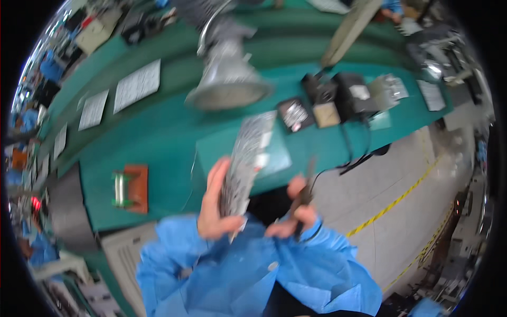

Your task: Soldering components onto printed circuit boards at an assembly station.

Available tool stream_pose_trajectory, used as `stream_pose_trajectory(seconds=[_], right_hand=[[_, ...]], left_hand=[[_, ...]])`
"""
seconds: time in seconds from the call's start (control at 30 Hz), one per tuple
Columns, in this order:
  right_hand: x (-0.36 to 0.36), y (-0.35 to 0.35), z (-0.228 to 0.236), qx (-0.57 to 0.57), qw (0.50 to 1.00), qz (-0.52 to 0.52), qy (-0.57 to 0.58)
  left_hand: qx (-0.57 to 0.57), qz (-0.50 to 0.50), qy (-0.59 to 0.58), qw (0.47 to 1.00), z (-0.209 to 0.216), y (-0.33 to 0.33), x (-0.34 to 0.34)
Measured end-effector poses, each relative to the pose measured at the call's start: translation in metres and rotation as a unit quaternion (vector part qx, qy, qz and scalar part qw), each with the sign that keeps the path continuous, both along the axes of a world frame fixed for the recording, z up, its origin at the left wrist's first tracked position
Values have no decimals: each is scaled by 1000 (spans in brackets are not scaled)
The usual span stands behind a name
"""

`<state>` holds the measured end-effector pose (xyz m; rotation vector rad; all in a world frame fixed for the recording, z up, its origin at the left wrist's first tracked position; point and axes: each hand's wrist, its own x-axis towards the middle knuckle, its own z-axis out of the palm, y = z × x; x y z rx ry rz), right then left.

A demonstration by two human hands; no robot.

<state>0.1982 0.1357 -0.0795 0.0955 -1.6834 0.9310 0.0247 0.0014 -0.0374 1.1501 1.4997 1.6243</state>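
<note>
My left hand (213,208) is closed on the near end of a long grey board (245,156), which looks like a circuit board with dense small parts. The board is tilted on edge above the table, with white pieces along its right side. To its right, my right hand (296,214) grips a slim dark hand tool (305,195). Its thin end points away from me; motion blur hides its exact kind. Under the board lies a pale translucent sheet (277,161) on the green table.
A metal fume hood (231,79) hangs over the green table (169,153). At left stands a wire spool on a brown holder (138,187). Back right are a small dark tray (296,114), a black box-shaped unit (355,95) and cables (347,145). Paper sheets (137,85) lie beyond.
</note>
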Motion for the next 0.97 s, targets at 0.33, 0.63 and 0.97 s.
stream_pose_trajectory(seconds=[0.33, 0.63, 0.97], right_hand=[[29, -28, 6, -440, 811, 329, -200], [6, 23, 39, -221, 958, -180, 39], [-13, 28, 33, -378, 922, -48, -63]], left_hand=[[70, -17, -359, 931, 4, 6, 74], [-93, 343, 416, 837, -27, -6, -13], [-30, 432, -75, 898, -42, -6, -53]])
